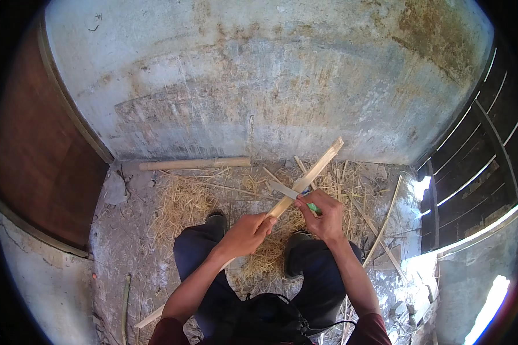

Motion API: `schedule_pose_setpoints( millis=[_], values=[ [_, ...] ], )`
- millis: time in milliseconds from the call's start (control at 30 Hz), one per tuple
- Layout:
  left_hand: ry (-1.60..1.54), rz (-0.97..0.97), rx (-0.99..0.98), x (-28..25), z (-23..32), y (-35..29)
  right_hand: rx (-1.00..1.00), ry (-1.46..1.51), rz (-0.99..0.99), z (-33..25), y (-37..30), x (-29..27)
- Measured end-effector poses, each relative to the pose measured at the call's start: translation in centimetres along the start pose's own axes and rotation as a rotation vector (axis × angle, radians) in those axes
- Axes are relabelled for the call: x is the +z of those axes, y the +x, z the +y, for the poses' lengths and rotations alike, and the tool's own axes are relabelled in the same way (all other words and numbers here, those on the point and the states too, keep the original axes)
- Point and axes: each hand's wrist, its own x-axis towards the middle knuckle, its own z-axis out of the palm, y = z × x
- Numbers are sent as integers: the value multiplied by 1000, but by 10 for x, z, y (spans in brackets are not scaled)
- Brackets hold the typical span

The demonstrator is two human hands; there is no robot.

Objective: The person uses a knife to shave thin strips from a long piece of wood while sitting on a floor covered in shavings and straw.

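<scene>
A long pale split bamboo strip (319, 165) slants from the lower left, under my left forearm, up toward the wall. My left hand (247, 234) is closed round its middle, thumb along the strip. Just beyond that grip, a knife (283, 190) lies across the strip, its flat grey blade pointing left. My right hand (323, 214) is closed on the knife's handle, mostly hidden by the fingers; a bit of green shows under them. Whether the edge bites into the strip I cannot tell.
Straw-like shavings (181, 201) cover the floor between and around my feet. A bamboo pole (195, 164) lies along the stained wall (259, 86). Thin strips (384, 221) lie at right, near a dark slatted door (472, 167). A brown door panel (46, 138) stands at left.
</scene>
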Motion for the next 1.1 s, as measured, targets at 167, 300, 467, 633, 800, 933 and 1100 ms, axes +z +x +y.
schedule_pose_setpoints(
  millis=[167,300,467,633,800,933,1100],
  values=[
    [58,40,-23,2,5,-9,-5,65,25,-6,-2,-3],
    [133,64,28,1,-1,-19,3,62,-9,-6,-5,-6],
    [145,72,-39,-3,-13,-38,-10,27,104,14,-1,-6],
    [103,76,-104,-3,-15,-56,69,13,116,19,1,-11],
    [175,70,-102,1,-27,-83,201,-22,152,24,5,-22],
    [39,58,-169,0,-20,-91,280,188,89,29,-3,-9],
    [-2,117,-158,-3,-16,-92,671,1092,-147,19,-7,-15]
  ],
)
